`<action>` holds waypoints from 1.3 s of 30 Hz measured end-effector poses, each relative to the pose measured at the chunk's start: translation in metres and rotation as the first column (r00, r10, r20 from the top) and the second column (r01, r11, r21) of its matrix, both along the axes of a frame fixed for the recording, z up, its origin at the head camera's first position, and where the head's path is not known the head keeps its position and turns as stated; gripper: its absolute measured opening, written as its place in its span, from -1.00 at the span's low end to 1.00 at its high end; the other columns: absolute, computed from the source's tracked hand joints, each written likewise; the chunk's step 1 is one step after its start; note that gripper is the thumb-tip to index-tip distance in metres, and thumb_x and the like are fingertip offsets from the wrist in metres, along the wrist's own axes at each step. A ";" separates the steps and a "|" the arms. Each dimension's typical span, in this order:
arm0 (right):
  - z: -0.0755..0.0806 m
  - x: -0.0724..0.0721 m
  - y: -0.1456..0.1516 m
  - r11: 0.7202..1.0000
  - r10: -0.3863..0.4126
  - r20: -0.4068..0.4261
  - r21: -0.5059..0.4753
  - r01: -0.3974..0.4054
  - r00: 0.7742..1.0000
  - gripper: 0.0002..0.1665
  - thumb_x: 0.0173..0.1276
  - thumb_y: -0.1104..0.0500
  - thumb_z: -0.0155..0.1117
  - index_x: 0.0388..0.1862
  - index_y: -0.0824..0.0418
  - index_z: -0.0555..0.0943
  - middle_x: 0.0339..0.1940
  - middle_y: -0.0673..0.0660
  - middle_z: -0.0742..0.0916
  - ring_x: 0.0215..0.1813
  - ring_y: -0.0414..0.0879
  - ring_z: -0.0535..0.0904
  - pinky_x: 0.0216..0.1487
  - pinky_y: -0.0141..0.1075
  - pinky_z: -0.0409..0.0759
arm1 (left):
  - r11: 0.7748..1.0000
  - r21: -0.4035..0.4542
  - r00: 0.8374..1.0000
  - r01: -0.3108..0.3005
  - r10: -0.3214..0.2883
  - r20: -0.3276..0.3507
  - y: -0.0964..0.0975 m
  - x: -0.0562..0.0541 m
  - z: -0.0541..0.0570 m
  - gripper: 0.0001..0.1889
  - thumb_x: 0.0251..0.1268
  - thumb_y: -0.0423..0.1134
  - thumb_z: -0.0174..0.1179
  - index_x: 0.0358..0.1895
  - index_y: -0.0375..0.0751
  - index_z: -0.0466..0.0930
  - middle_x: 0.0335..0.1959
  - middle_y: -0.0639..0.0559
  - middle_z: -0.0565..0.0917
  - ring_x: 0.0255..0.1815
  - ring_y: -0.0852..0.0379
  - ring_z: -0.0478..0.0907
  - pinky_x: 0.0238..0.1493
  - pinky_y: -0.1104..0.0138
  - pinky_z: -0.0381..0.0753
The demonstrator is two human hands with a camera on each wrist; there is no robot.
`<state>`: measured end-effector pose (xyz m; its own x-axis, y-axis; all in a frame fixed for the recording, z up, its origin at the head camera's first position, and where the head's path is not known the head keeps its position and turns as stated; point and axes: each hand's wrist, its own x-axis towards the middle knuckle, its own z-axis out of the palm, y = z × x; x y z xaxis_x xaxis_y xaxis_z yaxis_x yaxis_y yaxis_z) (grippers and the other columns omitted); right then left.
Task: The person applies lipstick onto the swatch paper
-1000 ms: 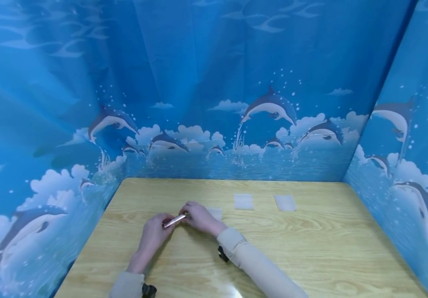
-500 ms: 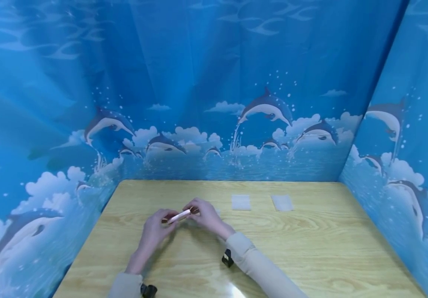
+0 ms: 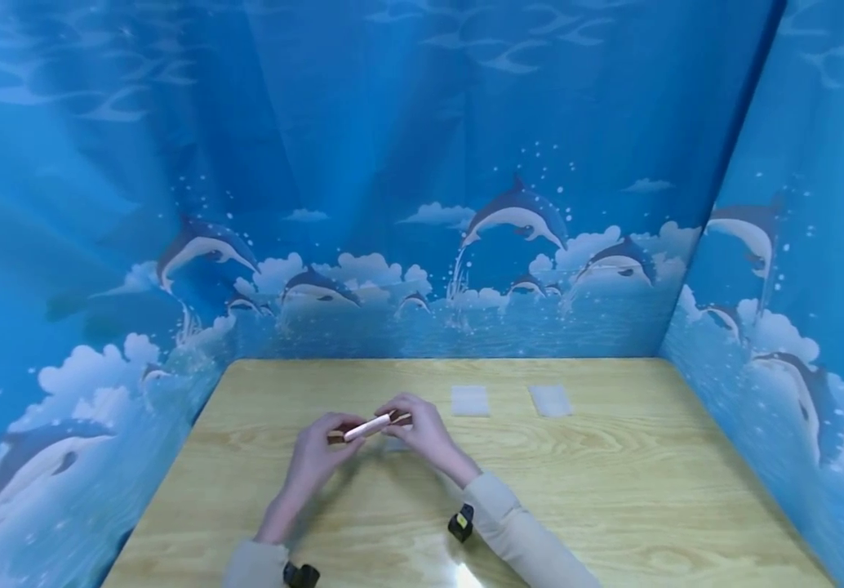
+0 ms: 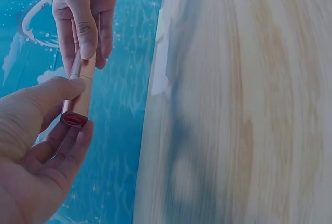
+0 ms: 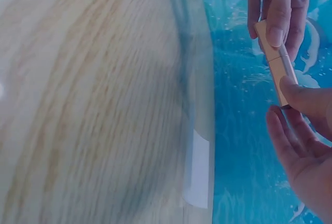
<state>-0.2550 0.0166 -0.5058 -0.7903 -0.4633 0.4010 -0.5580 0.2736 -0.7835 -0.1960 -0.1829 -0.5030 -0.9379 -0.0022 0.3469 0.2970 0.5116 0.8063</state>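
A slim rose-gold lipstick tube (image 3: 366,428) is held between both hands above the table, tilted up toward the right in the head view. My left hand (image 3: 312,457) pinches its left end between thumb and fingers. At the other end, my right hand (image 3: 428,434) has its thumb and fingertips on the tube. The right wrist view shows a thin seam across the lipstick (image 5: 278,71), with the two parts meeting there. In the left wrist view the end of the lipstick (image 4: 75,117) by my left hand carries a dark red face.
Two pale square sheets (image 3: 470,401) (image 3: 550,401) lie toward the back of the wooden table (image 3: 584,490). A third pale sheet (image 3: 394,443) shows partly below the hands. Blue dolphin-print curtains (image 3: 393,163) enclose the back and sides.
Both hands have moved a little to the right with the lipstick, and more of its coppery ends shows. The head view has turned slightly right.
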 end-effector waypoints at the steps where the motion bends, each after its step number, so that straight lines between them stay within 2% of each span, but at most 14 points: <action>1: 0.000 0.001 0.002 1.000 -0.007 0.012 -0.010 0.007 1.000 -0.70 0.19 0.46 0.47 -0.08 0.32 0.73 -0.15 0.20 0.74 -0.12 0.05 0.73 -0.10 -0.44 0.74 | 1.000 0.013 1.000 0.007 -0.007 -0.001 0.002 0.000 0.000 -0.69 0.06 -0.50 0.50 -0.10 -0.20 0.76 -0.21 -0.02 0.75 -0.14 -0.06 0.71 -0.16 0.32 0.79; 6: 0.006 0.007 0.014 0.997 -0.038 0.091 -0.060 0.044 0.995 -0.68 0.20 0.44 0.47 -0.04 0.29 0.74 -0.10 0.19 0.74 -0.10 0.03 0.72 -0.08 -0.42 0.75 | 0.997 0.053 0.999 0.047 -0.047 0.007 0.011 -0.001 0.003 -0.69 0.07 -0.49 0.49 -0.09 -0.19 0.76 -0.18 -0.06 0.75 -0.11 -0.10 0.72 -0.15 0.33 0.79; 12: 0.010 0.012 0.032 0.991 -0.061 0.145 -0.111 0.078 0.988 -0.69 0.22 0.42 0.47 -0.04 0.29 0.74 -0.07 0.21 0.73 -0.08 0.04 0.72 -0.05 -0.37 0.76 | 0.991 0.106 0.995 0.087 -0.092 0.046 0.026 -0.003 0.009 -0.69 0.10 -0.47 0.49 -0.08 -0.14 0.76 -0.17 0.01 0.74 -0.07 -0.03 0.70 -0.09 0.31 0.78; 15: 0.016 0.019 0.042 0.987 -0.075 0.172 -0.131 0.098 0.982 -0.69 0.21 0.44 0.46 -0.04 0.35 0.72 -0.06 0.27 0.73 -0.07 0.13 0.71 -0.03 -0.33 0.76 | 0.984 0.126 0.991 0.123 -0.129 0.039 0.034 -0.003 0.013 -0.69 0.11 -0.46 0.49 -0.07 -0.13 0.76 -0.16 0.03 0.74 -0.08 0.00 0.69 -0.07 0.22 0.79; 16: 0.020 0.023 0.046 0.986 -0.076 0.183 -0.135 0.102 0.980 -0.69 0.22 0.45 0.45 -0.03 0.37 0.72 -0.05 0.29 0.73 -0.06 0.16 0.70 -0.02 -0.32 0.76 | 0.983 0.128 0.990 0.133 -0.138 0.035 0.037 -0.003 0.013 -0.69 0.11 -0.46 0.49 -0.07 -0.13 0.76 -0.16 0.04 0.74 -0.09 0.01 0.69 -0.07 0.21 0.79; 20: 0.022 0.027 0.060 0.983 -0.091 0.197 -0.140 0.120 0.976 -0.67 0.21 0.47 0.44 -0.02 0.43 0.70 -0.04 0.36 0.71 -0.05 0.23 0.69 0.00 -0.28 0.77 | 0.979 0.124 0.985 0.164 -0.168 0.026 0.049 -0.005 0.015 -0.70 0.12 -0.45 0.49 -0.08 -0.11 0.76 -0.17 0.06 0.75 -0.10 0.04 0.69 -0.08 0.23 0.79; 23: 0.013 0.023 0.070 0.980 -0.114 0.193 -0.142 0.142 0.975 -0.67 0.20 0.43 0.48 -0.03 0.35 0.72 -0.05 0.29 0.73 -0.07 0.11 0.71 -0.01 -0.33 0.76 | 0.974 0.131 0.981 0.187 -0.191 0.021 0.057 -0.007 0.015 -0.70 0.11 -0.46 0.48 -0.08 -0.13 0.76 -0.16 0.03 0.75 -0.10 0.04 0.69 -0.09 0.26 0.79; 27: 0.014 0.026 0.081 0.974 -0.152 0.199 -0.136 0.181 0.968 -0.69 0.19 0.41 0.50 -0.06 0.29 0.74 -0.07 0.22 0.74 -0.09 0.03 0.70 -0.03 -0.35 0.76 | 0.971 0.121 0.978 0.205 -0.209 0.019 0.068 -0.009 0.015 -0.71 0.12 -0.46 0.48 -0.08 -0.13 0.76 -0.16 0.03 0.75 -0.11 0.05 0.68 -0.11 0.32 0.78; 34: 0.014 0.036 0.100 0.957 -0.216 0.247 -0.136 0.255 0.945 -0.70 0.19 0.38 0.51 -0.07 0.28 0.74 -0.07 0.21 0.74 -0.06 0.08 0.70 -0.02 -0.35 0.75 | 0.956 0.129 0.963 0.263 -0.267 0.020 0.086 -0.011 0.015 -0.72 0.15 -0.46 0.46 -0.06 -0.18 0.76 -0.14 -0.01 0.74 -0.11 0.03 0.68 -0.09 0.26 0.79; 39: 0.013 0.043 0.112 0.950 -0.238 0.275 -0.134 0.283 0.931 -0.69 0.20 0.38 0.51 -0.05 0.29 0.74 -0.06 0.22 0.73 -0.05 0.10 0.69 0.00 -0.34 0.75 | 0.945 0.120 0.952 0.303 -0.307 0.016 0.097 -0.010 0.011 -0.75 0.19 -0.42 0.45 -0.06 -0.16 0.76 -0.15 -0.02 0.74 -0.13 0.06 0.68 -0.08 0.27 0.79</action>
<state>-0.2117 0.1285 -0.4932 -0.9589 -0.1704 0.2268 -0.2630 0.2343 -0.9359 -0.2063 -0.0859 -0.4922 -0.9111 0.2477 0.3294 0.3959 0.3042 0.8665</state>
